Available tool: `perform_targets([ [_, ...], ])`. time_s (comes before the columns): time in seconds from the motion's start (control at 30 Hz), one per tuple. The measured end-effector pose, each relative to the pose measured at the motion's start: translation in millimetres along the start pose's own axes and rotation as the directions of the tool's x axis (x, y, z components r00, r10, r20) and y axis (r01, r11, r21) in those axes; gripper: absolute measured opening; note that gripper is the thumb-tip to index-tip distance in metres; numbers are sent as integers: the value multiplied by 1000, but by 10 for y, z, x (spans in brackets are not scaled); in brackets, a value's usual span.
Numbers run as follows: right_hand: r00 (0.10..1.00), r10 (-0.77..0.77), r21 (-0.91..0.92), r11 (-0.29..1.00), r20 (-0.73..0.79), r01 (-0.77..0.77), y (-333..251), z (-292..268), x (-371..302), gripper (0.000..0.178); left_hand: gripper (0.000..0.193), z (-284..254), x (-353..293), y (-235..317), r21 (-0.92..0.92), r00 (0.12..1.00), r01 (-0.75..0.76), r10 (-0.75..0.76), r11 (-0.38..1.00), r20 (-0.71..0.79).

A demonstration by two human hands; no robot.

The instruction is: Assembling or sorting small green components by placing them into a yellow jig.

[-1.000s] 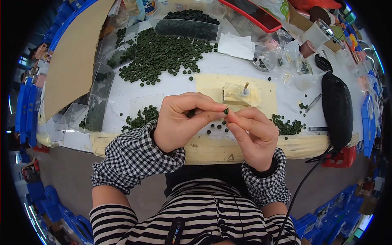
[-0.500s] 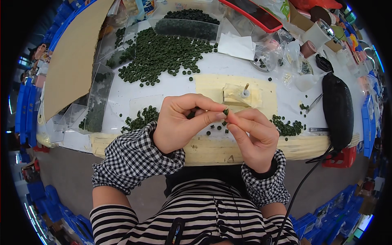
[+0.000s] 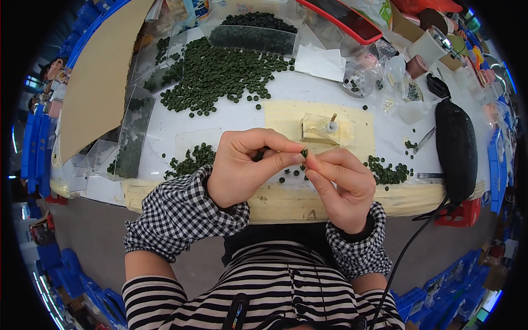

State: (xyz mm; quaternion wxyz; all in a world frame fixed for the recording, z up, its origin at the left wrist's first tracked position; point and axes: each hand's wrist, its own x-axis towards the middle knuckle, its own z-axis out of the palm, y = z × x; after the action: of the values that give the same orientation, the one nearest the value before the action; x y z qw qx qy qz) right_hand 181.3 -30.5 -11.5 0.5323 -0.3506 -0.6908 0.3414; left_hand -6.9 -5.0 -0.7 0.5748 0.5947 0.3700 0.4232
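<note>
Between the fingertips of my left hand (image 3: 247, 162) and my right hand (image 3: 344, 184) is a small dark green ring-shaped part (image 3: 304, 152). The left thumb and index finger pinch it, and the right thumb and index finger press against its other side. Much of the part is covered by the fingers. Just beyond the hands stands a small tape-wrapped block (image 3: 316, 129) with an upright brass-coloured pin. Loose green parts (image 3: 192, 159) lie beside my left wrist, and another small heap of green parts (image 3: 389, 171) lies right of my right hand.
A large spread of green parts (image 3: 220, 71) covers the back left, near a clear bin (image 3: 253, 38) of more. Brown cardboard (image 3: 99, 71) leans at left. A red-edged phone (image 3: 346, 22), white paper (image 3: 320, 62), tweezers (image 3: 424, 138) and a black pouch (image 3: 455, 143) lie around.
Both hands stay nearly in place with the fingertips still together on the small green part. The whole view has shifted very slightly.
</note>
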Motion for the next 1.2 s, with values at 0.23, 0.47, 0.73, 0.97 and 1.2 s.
perform_targets([
  [0.23,1000,8,-23,1000,-27,-9,-32,3,15,27,14,17,12,42,-39,1000,20,-20,999,-10],
  [0.47,999,19,-24,1000,-35,-20,-31,-5,16,27,15,21,18,62,-111,999,40,-40,993,-3],
  [0.73,998,31,-24,999,-48,-32,-31,-16,16,25,14,30,22,53,-122,998,60,-60,991,1],
  [0.97,957,161,53,987,-241,-152,5,-34,-19,22,13,-32,109,82,324,962,197,-246,925,118],
  [1.2,960,132,-1,991,-246,-137,13,-18,-10,22,23,-86,151,78,-116,925,368,-352,922,141],
])
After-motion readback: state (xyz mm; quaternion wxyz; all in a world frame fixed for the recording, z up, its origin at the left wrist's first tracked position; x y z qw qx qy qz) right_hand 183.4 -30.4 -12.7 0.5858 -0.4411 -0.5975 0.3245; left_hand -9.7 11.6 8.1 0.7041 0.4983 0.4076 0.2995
